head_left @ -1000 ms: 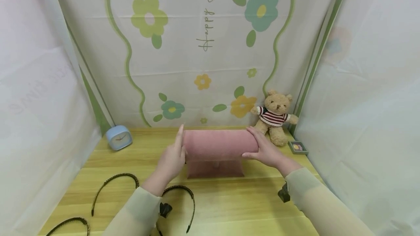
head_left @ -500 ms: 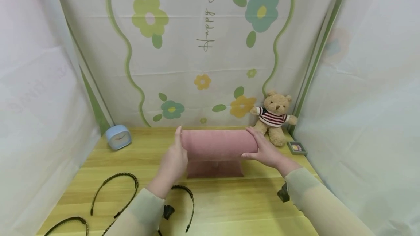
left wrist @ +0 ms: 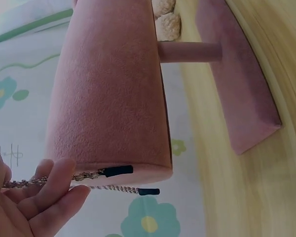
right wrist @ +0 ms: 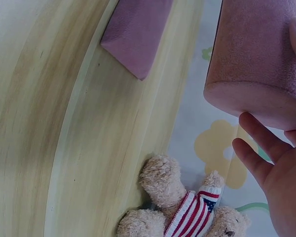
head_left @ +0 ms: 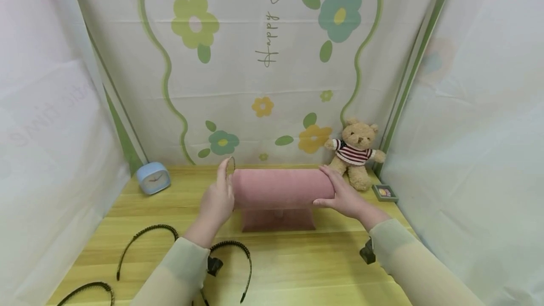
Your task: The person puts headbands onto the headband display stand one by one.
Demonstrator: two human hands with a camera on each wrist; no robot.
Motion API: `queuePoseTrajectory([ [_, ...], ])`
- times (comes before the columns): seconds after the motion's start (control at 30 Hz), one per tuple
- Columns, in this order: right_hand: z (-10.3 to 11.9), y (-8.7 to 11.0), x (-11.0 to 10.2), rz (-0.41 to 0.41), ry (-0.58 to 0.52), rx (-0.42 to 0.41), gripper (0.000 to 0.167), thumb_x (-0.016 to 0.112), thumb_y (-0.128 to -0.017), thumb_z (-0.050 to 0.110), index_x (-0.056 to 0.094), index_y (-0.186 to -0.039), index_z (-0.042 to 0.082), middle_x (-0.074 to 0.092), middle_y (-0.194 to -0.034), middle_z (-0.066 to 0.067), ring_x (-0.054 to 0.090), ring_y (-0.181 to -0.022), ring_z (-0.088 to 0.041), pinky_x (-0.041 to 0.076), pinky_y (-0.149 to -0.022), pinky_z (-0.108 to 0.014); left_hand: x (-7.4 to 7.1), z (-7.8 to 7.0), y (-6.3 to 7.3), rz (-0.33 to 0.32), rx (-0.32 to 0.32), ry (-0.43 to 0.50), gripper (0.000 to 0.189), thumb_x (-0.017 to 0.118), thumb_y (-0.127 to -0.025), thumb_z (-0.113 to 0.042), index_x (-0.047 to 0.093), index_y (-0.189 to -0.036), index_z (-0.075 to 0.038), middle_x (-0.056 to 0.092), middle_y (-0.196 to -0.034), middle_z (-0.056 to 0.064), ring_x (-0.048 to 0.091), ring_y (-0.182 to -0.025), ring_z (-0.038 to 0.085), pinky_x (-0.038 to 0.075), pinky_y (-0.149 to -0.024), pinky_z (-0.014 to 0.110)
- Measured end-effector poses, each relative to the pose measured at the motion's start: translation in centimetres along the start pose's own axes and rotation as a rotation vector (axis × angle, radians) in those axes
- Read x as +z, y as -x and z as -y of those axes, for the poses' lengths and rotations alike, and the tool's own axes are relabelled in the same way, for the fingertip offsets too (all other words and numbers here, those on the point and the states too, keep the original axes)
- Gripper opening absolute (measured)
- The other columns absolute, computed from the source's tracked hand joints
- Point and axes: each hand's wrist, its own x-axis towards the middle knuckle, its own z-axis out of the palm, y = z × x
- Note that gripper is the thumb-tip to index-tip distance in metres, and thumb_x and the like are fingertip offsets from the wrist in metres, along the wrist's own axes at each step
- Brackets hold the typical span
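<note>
Fingers [left wrist: 59,183] of the left hand [head_left: 216,203] pinch a chain-like headband [left wrist: 91,175], whose two slim black tips [left wrist: 119,171] point down beside the left end of a pink roll [head_left: 282,188]. That roll lies just to the right of these fingers, its long axis running level from hand to hand, so the left hand is the nearer to the end where the headband hangs — whether band and roll touch, I cannot tell. At the opposite end, the right hand [head_left: 345,198] grips the roll, thumb on the near side and fingers over the top.

The roll looks like soft, napped velvet, stretched over a cylinder with a flat end; a slender post [left wrist: 190,52] joins it to a bevelled base [head_left: 278,221] on the pale, wood-grained tabletop [head_left: 318,268].

Farther out lie more headbands [head_left: 159,226], thin dark arcs with ridged crowns. Beyond sit a rounded blue clock [head_left: 154,178], a curly-furred teddy bear [head_left: 354,152] in a striped knit and a small grey frame [head_left: 385,192] — all before a flower-printed cloth [head_left: 255,77].
</note>
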Motion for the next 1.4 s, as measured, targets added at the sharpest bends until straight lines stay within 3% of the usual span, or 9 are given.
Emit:
queuePoseTrajectory([
  [0.1, 0.0, 0.0, 0.0, -0.002, -0.001, 0.0, 0.108, 0.075, -0.076, 0.062, 0.019, -0.158, 0.022, 0.016, -0.162, -0.01, 0.022, -0.144, -0.036, 0.027, -0.109, -0.062, -0.4, -0.1, -0.2, 0.01, 0.028, 0.023, 0.048, 0.036, -0.109, -0.016, 0.023, -0.155, -0.017, 0.042, -0.049, -0.001, 0.038, -0.036, 0.014, 0.035, -0.034, 0.029],
  [0.33, 0.2, 0.1, 0.0, 0.004, 0.001, 0.004, 0.108, 0.077, -0.077, 0.059, 0.018, -0.159, 0.021, 0.015, -0.162, -0.011, 0.021, -0.144, -0.037, 0.027, -0.109, -0.062, -1.0, -0.5, -0.9, 0.127, 0.048, 0.027, 0.048, 0.035, -0.109, -0.016, 0.023, -0.156, -0.019, 0.044, -0.049, -0.002, 0.041, -0.037, 0.013, 0.038, -0.035, 0.027],
  [0.5, 0.2, 0.1, 0.0, 0.005, 0.001, 0.004, 0.108, 0.077, -0.077, 0.059, 0.017, -0.159, 0.022, 0.014, -0.162, -0.01, 0.021, -0.144, -0.036, 0.027, -0.11, -0.061, -1.6, -0.7, -1.5, 0.196, -0.052, 0.085, 0.05, 0.033, -0.109, -0.017, 0.021, -0.157, -0.024, 0.051, -0.053, 0.002, 0.047, -0.039, 0.017, 0.042, -0.037, 0.031],
  [0.7, -0.1, 0.1, 0.0, 0.001, 0.011, -0.002, 0.109, 0.075, -0.076, 0.063, 0.018, -0.159, 0.023, 0.015, -0.162, -0.011, 0.021, -0.144, -0.037, 0.027, -0.109, -0.062, -1.9, -1.4, -1.4, 0.28, -0.176, 0.156, 0.053, 0.03, -0.109, -0.016, 0.015, -0.158, -0.032, 0.059, -0.06, 0.007, 0.055, -0.046, 0.021, 0.047, -0.042, 0.034],
  [0.8, -0.2, 0.1, 0.0, -0.004, 0.007, -0.004, 0.107, 0.075, -0.076, 0.063, 0.017, -0.159, 0.025, 0.015, -0.162, -0.011, 0.021, -0.145, -0.036, 0.026, -0.11, -0.061, -1.7, -1.6, -1.4, 0.274, -0.193, 0.202, 0.055, 0.03, -0.109, -0.014, 0.014, -0.158, -0.031, 0.061, -0.062, 0.009, 0.058, -0.048, 0.023, 0.048, -0.045, 0.036],
  [1.0, -0.3, 0.1, 0.0, 0.0, 0.001, 0.004, 0.106, 0.075, -0.077, 0.062, 0.016, -0.158, 0.029, 0.014, -0.163, -0.01, 0.02, -0.145, -0.035, 0.026, -0.11, -0.061, -1.4, -1.4, -2.0, 0.242, -0.24, 0.31, 0.052, 0.029, -0.11, -0.025, 0.013, -0.158, -0.034, 0.063, -0.065, 0.01, 0.061, -0.05, 0.031, 0.05, -0.046, 0.039],
  [1.27, -0.3, 0.1, 0.0, -0.003, 0.011, 0.004, 0.106, 0.074, -0.076, 0.063, 0.015, -0.158, 0.032, 0.013, -0.163, -0.009, 0.021, -0.145, -0.035, 0.027, -0.11, -0.061, -2.4, -1.2, -2.3, 0.337, -0.187, 0.328, 0.051, 0.03, -0.11, -0.023, 0.017, -0.157, -0.037, 0.066, -0.074, 0.01, 0.061, -0.052, 0.033, 0.052, -0.048, 0.04],
  [1.4, -0.3, -0.1, 0.1, -0.003, 0.012, 0.001, 0.105, 0.074, -0.076, 0.064, 0.015, -0.158, 0.033, 0.014, -0.163, -0.009, 0.02, -0.145, -0.034, 0.027, -0.11, -0.061, -3.1, -0.7, -2.0, 0.331, -0.165, 0.287, 0.051, 0.029, -0.11, -0.022, 0.016, -0.157, -0.037, 0.066, -0.086, 0.009, 0.059, -0.052, 0.033, 0.048, -0.043, 0.037],
])
